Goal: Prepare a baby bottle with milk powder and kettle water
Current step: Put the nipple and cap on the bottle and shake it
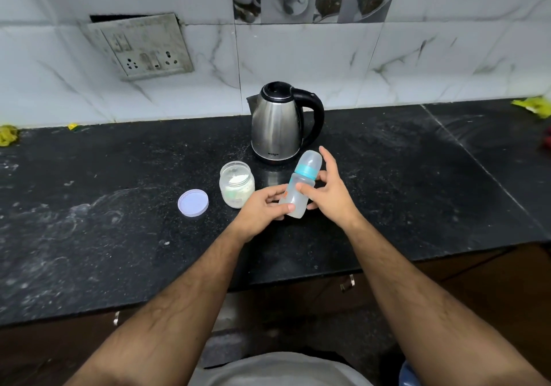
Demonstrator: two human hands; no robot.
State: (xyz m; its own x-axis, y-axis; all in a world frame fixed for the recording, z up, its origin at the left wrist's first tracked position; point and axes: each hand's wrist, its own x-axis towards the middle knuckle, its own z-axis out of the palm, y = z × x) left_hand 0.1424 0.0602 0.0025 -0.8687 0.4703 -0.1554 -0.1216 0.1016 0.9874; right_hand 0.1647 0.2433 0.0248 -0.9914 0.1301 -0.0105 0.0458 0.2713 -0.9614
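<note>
A clear baby bottle [301,181] with a teal collar and a translucent cap is held tilted over the black counter [119,221]. My left hand [262,206] grips its lower body, thumb across the front. My right hand [329,190] touches the bottle's middle from the right, thumb on it and fingers spread behind. An open jar of white milk powder [236,188] stands just left of my left hand. Its pale lid [193,202] lies flat further left. A steel kettle [278,124] with a black handle and closed lid stands behind the bottle.
A wall socket plate [143,47] hangs on the marble-tiled wall at the back left. Yellow scraps lie at the counter's far left [7,135] and far right [533,106]. Cabinet handles [347,282] show below the counter's front edge.
</note>
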